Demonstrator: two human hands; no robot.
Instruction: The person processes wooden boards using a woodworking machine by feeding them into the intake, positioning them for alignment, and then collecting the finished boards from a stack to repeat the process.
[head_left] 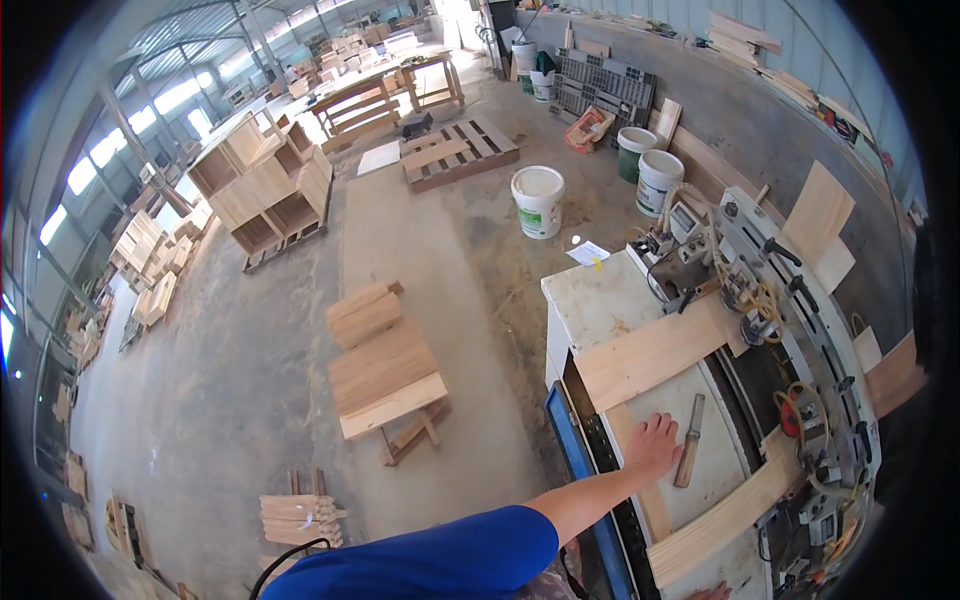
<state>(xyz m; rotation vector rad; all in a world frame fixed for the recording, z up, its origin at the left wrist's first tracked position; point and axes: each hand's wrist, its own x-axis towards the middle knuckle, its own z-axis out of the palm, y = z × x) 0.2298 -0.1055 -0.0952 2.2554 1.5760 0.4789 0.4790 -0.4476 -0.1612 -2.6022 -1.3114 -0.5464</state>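
The left hand (653,448), fingers slightly spread, lay over a narrow board (655,512) between 2 wider boards (650,360) on the counter (592,300), probably to steady it, while the right hand's (712,592) fingers I could not tell.

Grey concrete floor (220,380), bright windows (81,176) at left, wooden cabinet (237,200), pale-blue wall (812,72)

bare table (720,470) lies open between the upper board (650,352) and the lower board (725,510), but the knife (690,444) blocks passage just right of the left fingers (668,428). machine fittings (757,325) crowd the right side; clearance around the right fingers (714,592) is hard to judge.
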